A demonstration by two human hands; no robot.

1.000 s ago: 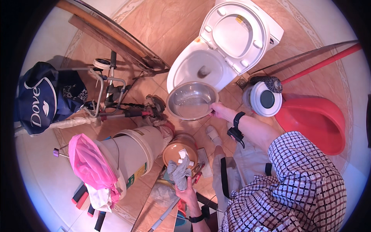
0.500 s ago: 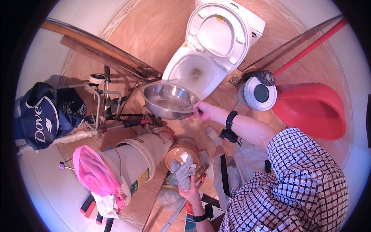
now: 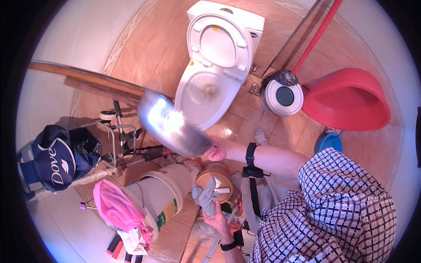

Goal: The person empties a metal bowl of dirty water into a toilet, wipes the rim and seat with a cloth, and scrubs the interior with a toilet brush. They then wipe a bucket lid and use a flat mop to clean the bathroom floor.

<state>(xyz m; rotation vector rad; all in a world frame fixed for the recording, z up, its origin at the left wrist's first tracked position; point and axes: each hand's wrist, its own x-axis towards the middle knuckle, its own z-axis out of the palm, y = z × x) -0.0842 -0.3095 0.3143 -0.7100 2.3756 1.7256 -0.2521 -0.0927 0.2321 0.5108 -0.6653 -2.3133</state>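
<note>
Metal basin [image 3: 174,125], blurred and tilted, is just left of the toilet [image 3: 219,81], its rim gripped by the curled right hand [image 3: 216,149]. The left hand [image 3: 217,220] clasps a bunched grey cloth [image 3: 205,196].

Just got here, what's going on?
A person in a checked shirt is working beside a toilet with its seat raised. The right hand grips a metal basin by its edge; the basin is blurred and overlaps the toilet's left side in this view. The left hand holds a crumpled grey cloth. A large red basin sits off to the right.
</note>
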